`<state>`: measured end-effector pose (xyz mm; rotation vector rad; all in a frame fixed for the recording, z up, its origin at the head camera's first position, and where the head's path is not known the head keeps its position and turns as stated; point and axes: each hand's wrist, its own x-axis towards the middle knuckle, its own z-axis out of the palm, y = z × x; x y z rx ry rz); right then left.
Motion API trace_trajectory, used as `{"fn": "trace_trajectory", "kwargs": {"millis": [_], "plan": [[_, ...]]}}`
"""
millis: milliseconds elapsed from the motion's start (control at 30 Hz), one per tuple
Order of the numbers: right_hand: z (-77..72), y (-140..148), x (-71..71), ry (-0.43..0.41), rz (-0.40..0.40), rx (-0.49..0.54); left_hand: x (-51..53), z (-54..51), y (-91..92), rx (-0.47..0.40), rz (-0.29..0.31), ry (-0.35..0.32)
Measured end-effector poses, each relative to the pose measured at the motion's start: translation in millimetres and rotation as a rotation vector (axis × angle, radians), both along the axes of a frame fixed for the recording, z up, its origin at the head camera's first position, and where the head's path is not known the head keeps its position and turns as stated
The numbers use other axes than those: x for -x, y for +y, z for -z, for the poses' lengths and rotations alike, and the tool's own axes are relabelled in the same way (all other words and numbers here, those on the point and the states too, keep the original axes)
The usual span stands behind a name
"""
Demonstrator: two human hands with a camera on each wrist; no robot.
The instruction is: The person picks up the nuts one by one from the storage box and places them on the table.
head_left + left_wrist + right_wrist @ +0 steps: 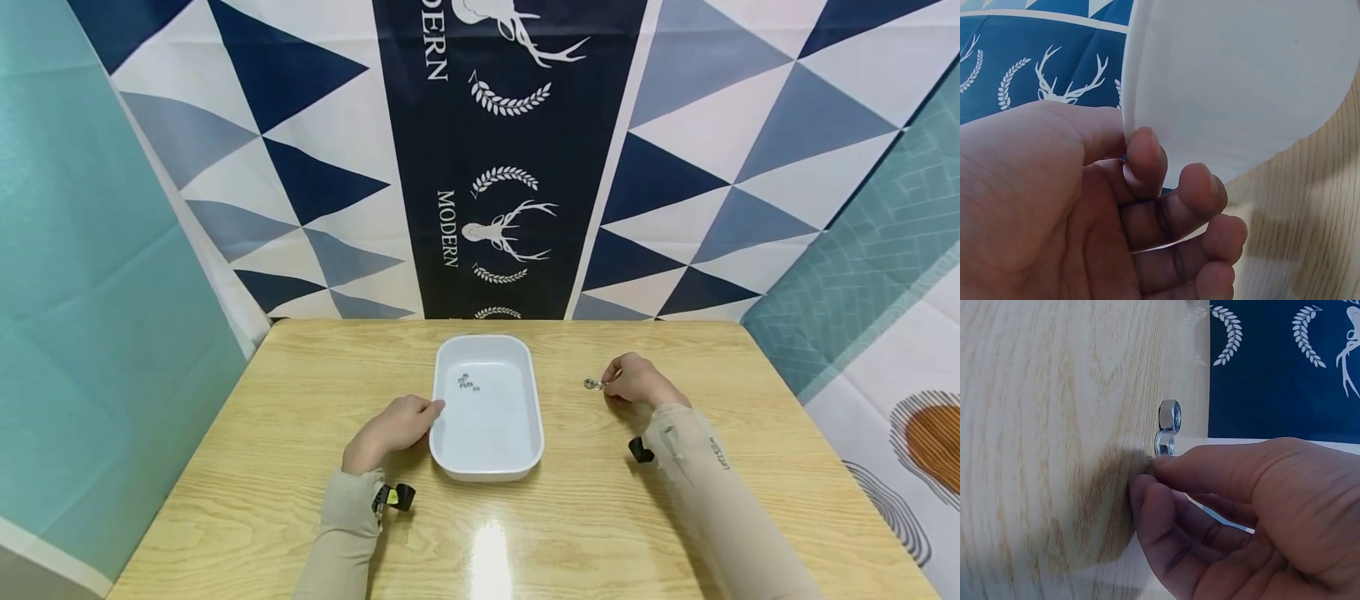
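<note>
A white rectangular tray (pixel 487 425) stands on the table, and a small grey pattern shows on its floor near the upper left. My left hand (pixel 396 429) grips the tray's left rim; in the left wrist view its thumb and curled fingers (pixel 1200 187) meet the tray wall (pixel 1229 94). To the right of the tray, my right hand (pixel 643 382) is beside a few small metal nuts (pixel 591 384). In the right wrist view, two hex nuts (pixel 1170 417) show on the table, and the right thumb and forefinger pinch a small metal piece (pixel 1149 465), mostly hidden by the fingertips.
The wooden table (pixel 360 358) ends at a patterned cloth backdrop (pixel 495 167) with deer heads and triangles. Teal cloth (pixel 97 292) hangs at the left. Each wrist bears a black camera mount.
</note>
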<state>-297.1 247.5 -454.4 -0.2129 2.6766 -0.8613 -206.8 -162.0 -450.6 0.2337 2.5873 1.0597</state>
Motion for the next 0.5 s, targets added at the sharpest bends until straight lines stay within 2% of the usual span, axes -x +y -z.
{"fn": "trace_trajectory", "kwargs": {"millis": [500], "plan": [[-1.9, -0.4, -3.9, -0.014, 0.014, 0.008, -1.5, 1.4, 0.1, -0.005, 0.005, 0.014]]}}
